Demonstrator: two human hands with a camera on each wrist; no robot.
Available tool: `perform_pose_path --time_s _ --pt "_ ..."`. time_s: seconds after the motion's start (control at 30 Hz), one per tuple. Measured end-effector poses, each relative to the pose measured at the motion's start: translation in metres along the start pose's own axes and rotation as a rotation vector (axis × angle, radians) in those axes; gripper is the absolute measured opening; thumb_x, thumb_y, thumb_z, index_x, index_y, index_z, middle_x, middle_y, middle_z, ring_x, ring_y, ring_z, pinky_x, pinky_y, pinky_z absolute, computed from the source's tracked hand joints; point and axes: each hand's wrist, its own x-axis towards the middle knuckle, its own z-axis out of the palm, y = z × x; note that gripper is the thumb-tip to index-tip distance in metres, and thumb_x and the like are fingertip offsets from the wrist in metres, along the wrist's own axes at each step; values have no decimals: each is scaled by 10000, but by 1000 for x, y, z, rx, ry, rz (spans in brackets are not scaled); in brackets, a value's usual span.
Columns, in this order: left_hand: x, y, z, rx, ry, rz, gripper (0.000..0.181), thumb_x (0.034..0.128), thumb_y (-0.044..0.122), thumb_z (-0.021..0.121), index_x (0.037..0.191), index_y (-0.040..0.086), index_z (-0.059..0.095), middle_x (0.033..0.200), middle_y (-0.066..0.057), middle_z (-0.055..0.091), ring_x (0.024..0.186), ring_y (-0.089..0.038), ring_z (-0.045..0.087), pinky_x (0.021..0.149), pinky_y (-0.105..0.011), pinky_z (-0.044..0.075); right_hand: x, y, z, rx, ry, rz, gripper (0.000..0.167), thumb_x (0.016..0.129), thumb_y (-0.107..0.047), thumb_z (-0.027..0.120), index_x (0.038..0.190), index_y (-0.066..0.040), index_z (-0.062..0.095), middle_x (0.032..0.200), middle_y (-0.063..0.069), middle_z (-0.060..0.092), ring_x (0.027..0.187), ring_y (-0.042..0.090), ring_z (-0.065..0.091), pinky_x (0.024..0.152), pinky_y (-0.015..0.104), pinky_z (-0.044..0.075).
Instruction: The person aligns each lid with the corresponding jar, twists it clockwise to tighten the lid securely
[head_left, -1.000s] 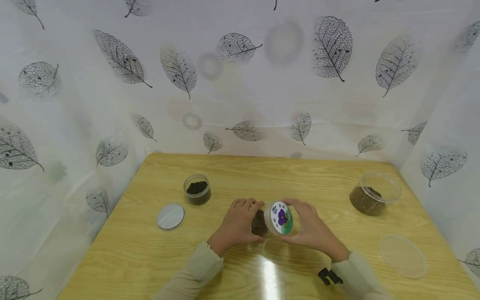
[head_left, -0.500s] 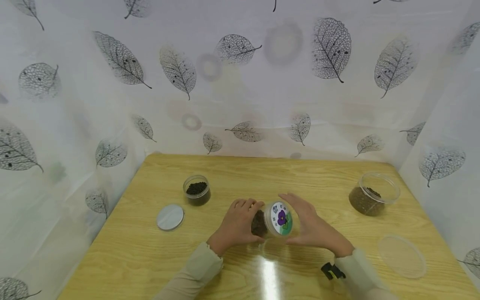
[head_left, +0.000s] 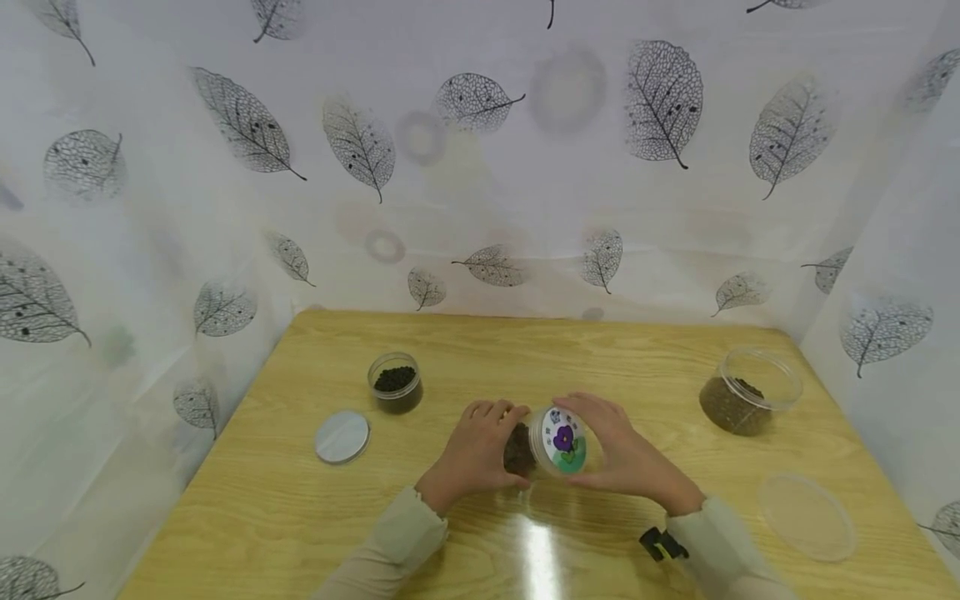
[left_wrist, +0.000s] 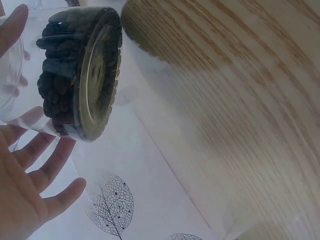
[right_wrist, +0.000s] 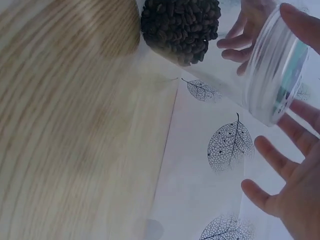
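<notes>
A clear jar of coffee beans (right_wrist: pixel 181 25) lies tilted between my hands above the middle of the table, its base toward the left. My left hand (head_left: pixel 474 454) grips the jar's body near the base; the left wrist view shows beans heaped against the bottom (left_wrist: pixel 95 80). Thumb and fingers of my right hand (head_left: pixel 626 458) hold the rim of the lid (head_left: pixel 564 442), which has a purple flower printed on white and green. The lid sits on the jar's mouth. In the right wrist view, the smaller fingers spread away from the lid.
On the wooden table (head_left: pixel 300 517), a small uncapped jar of dark granules (head_left: pixel 396 387) stands left, beside a silver lid (head_left: pixel 342 437). At right are an uncapped wide tub (head_left: pixel 738 400) with brown contents and a clear lid (head_left: pixel 807 517). Leaf-printed sheeting (head_left: pixel 517 183) surrounds the table.
My right hand loosened from the lid, then closed on its rim again. The printed lid has turned slightly clockwise. My left hand and the jar have stayed nearly in place.
</notes>
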Motion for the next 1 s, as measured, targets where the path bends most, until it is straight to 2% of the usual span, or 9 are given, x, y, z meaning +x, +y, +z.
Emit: perform_pose_path --time_s 0.3,0.63,0.8,0.9,1.0 --pt "0 0 0 -4 23 10 982 532 657 796 1328 203 443 1159 8 560 1075 -179 556 1013 -382 416 -3 -2 6 -69 77 66 1001 522 -355 900 1370 -102 432 1345 103 505 1257 349 413 982 661 289" --pt "0 2 -1 5 19 8 982 535 650 798 1330 198 440 1163 7 559 1078 -178 556 1013 -380 420 -1 -7 9 -121 81 147 992 521 -395 894 1347 -86 441 1248 101 546 1175 362 485 932 659 360" --pt "1 2 -1 1 22 9 980 533 644 803 1328 203 438 1162 6 560 1077 -179 557 1015 -381 419 -1 -8 10 -119 61 180 1055 489 -446 888 1357 -72 419 1196 98 562 1156 357 495 957 664 341" --pt "1 2 -1 -5 25 11 977 531 642 805 1324 207 437 1156 8 559 1071 -177 557 1016 -379 418 -1 -7 10 -131 40 180 1112 459 -481 877 1370 -59 399 1206 118 561 1164 380 486 960 662 340" --pt "1 2 -1 -7 24 12 976 529 645 804 1323 212 437 1154 11 558 1070 -175 557 1016 -377 417 -2 -4 8 -142 33 137 1178 416 -492 883 1389 -60 377 1243 137 534 1174 388 467 947 659 350"
